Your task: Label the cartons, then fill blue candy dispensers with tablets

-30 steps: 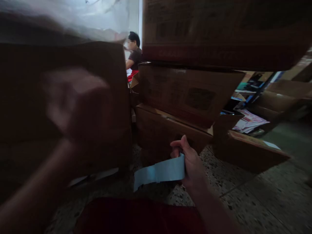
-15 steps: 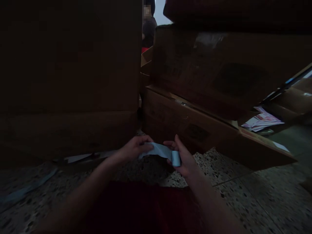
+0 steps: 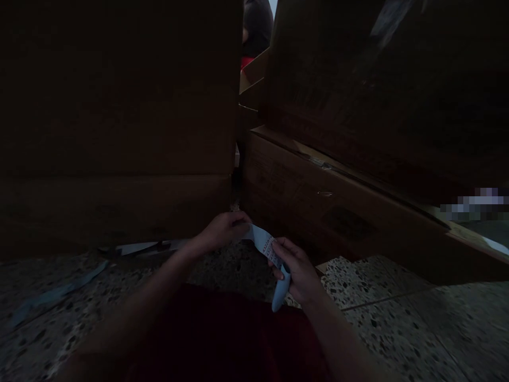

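A pale blue strip (image 3: 262, 240) with rows of printed numbers stretches between my two hands, over the dark red surface and the speckled floor. Its left end is pinched in my left hand (image 3: 226, 229). My right hand (image 3: 296, 265) grips the strip near its right end, thumb on the printed part. Below the right fingers the rest hangs in a flattened loop (image 3: 281, 291).
A large cardboard box (image 3: 119, 106) stands at the left, and stacked boxes (image 3: 294, 185) lean at the right. Another blue strip (image 3: 59, 292) lies on the speckled floor (image 3: 377, 313). Behind the gap sits part of a person (image 3: 258, 26).
The rolled part of the strip has loosened into a hanging loop, and printed numbers now show. My right fingers have closed onto the strip. The view has shifted.
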Tool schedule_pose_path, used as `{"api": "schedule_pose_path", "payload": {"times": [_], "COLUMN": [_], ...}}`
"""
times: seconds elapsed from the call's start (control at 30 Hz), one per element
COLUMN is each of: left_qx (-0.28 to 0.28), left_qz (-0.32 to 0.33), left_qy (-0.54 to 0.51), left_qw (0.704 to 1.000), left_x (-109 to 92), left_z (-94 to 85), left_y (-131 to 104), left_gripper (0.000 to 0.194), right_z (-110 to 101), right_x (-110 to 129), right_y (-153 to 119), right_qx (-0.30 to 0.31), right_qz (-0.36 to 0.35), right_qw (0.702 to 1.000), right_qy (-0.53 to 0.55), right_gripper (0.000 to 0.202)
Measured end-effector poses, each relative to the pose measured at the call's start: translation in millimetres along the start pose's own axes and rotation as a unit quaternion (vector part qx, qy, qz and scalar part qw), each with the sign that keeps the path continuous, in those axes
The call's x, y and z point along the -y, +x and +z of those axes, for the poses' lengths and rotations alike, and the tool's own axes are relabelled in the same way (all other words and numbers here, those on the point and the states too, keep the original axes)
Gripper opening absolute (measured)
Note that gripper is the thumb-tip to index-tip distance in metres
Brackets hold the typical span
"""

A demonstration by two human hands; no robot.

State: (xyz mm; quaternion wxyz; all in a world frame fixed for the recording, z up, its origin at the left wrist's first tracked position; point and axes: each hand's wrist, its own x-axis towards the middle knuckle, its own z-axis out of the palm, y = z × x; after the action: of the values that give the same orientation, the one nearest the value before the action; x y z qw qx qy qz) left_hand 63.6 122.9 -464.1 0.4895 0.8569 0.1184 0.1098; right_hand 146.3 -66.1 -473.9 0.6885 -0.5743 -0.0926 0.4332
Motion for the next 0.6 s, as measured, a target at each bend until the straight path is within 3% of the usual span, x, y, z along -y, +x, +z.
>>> {"api": "schedule_pose_path", "payload": {"times": [0.07,0.13,0.2,0.23,0.3,0.37,0.47,0.6], "left_qx": [-0.114,-0.27,-0.369,-0.383,-0.358,-0.365,-0.416,-0.423], "left_qz": [0.044,0.1,0.175,0.219,0.306,0.353,0.343,0.275], "left_qy": [0.072,0.139,0.152,0.144,0.123,0.125,0.138,0.125], "left_qw": [0.99,0.948,0.9,0.886,0.874,0.852,0.831,0.854], "left_x": [0,-2,-4,-3,2,10,20,23], "left_z": [10.8,24.0,41.9,52.9,77.5,101.1,122.6,119.5], "left_y": [-3,-13,-32,-43,-63,-75,-72,-59], "left_gripper": [0.02,0.021,0.022,0.025,0.034,0.044,0.048,0.052], "right_z": [-1,-2,-4,-4,0,8,28,47], "right_x": [-2,-4,-6,-6,-9,-14,-30,-48], "right_y": [1,4,6,8,10,10,3,-11], "right_qx": [-0.033,-0.071,-0.097,-0.107,-0.129,-0.147,-0.142,-0.123], "right_qz": [-0.009,-0.018,-0.013,-0.001,0.037,0.074,0.068,-0.049], "right_qw": [0.999,0.996,0.987,0.981,0.965,0.951,0.957,0.977], "right_qy": [0.018,0.06,0.124,0.16,0.226,0.263,0.245,0.166], "right_gripper": [0.034,0.033,0.032,0.03,0.027,0.023,0.019,0.017]}}
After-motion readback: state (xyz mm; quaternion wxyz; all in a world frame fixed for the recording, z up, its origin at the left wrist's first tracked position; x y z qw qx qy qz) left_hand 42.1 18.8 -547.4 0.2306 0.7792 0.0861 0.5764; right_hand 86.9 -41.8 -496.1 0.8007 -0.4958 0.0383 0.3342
